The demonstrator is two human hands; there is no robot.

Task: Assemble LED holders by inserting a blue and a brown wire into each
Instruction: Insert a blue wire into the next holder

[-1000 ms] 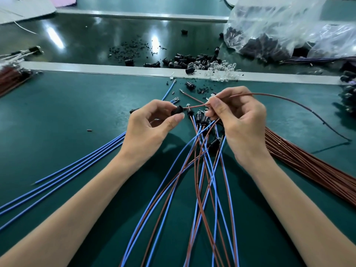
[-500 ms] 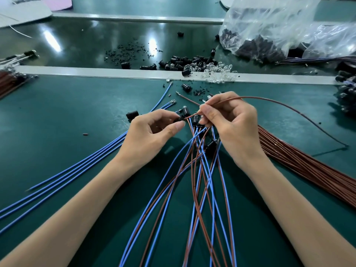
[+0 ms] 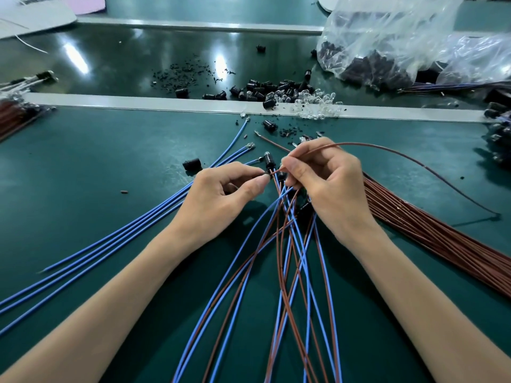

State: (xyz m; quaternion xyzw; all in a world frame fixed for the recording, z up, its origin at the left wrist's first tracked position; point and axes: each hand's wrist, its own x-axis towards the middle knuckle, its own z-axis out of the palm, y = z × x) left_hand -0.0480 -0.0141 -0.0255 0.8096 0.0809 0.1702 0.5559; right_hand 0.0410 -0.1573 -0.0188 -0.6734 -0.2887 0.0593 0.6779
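"Holder [image 3: 266, 172] position, please: where have you got it?"

"Pinched between the thumb and forefinger of my left hand [image 3: 221, 194], held above the surface [image 3: 96, 167], its mouth turned rightward, as I judge it."

"And the wire?"

"My right hand [image 3: 326, 186] pinches the brown wire [image 3: 387, 151] close to its tip. That tip points left and slightly down, straight at the holder, which sits just left of that hand. The rest arcs off to the right and drops beside the brown bundle [image 3: 442, 239]."

"Is it in?"

"Cannot tell; my thumb hides the mouth. Touching, or nearly."

"So the push?"

"Leftward, along the wire's own line: right hand travels, left hand braces. Any tilt off the holder's axis and I'd expect it to snag"
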